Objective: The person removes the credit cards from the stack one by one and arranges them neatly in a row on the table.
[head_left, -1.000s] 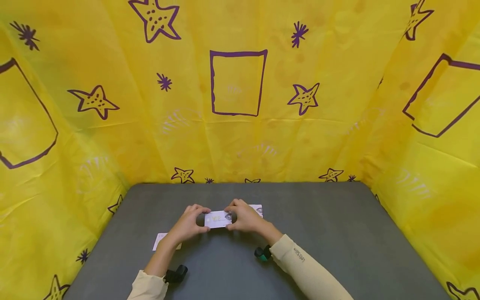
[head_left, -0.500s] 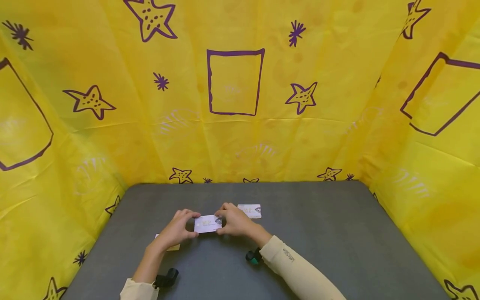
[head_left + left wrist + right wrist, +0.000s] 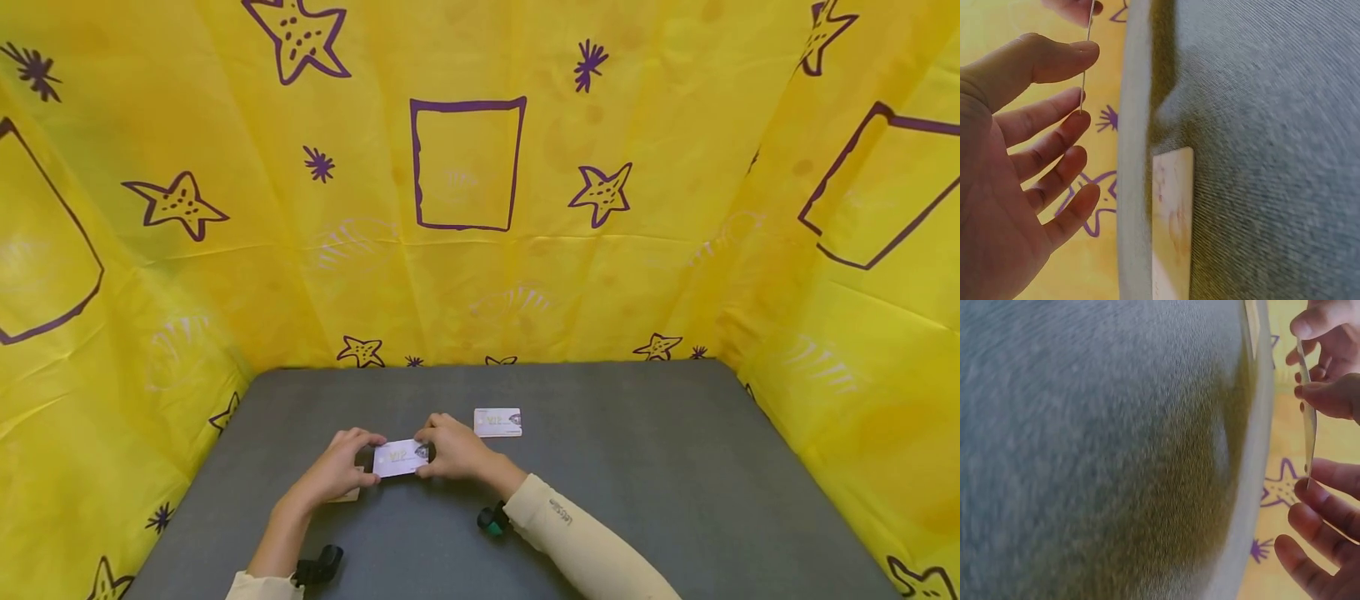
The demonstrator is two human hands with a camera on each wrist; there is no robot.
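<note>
A white card (image 3: 400,458) with gold "VIP" lettering and a dark picture at its right end is held level between both hands above the table. My left hand (image 3: 337,468) pinches its left end between thumb and fingers, and my right hand (image 3: 452,450) pinches its right end. In the left wrist view the card (image 3: 1083,87) shows edge-on as a thin line. The right wrist view also shows the card (image 3: 1309,434) edge-on, slightly bowed. Under the left hand a light stack of cards (image 3: 1172,225) lies on the table, mostly hidden in the head view.
Another white VIP card stack (image 3: 497,422) lies on the grey table (image 3: 637,467), beyond the right hand. Yellow cloth walls (image 3: 465,292) with purple star drawings rise at the back and both sides. Wrist cameras (image 3: 320,565) are strapped below the hands.
Both hands have carried the card left and nearer the person. The card stack beyond the right hand has come fully into sight, while the left one is more covered.
</note>
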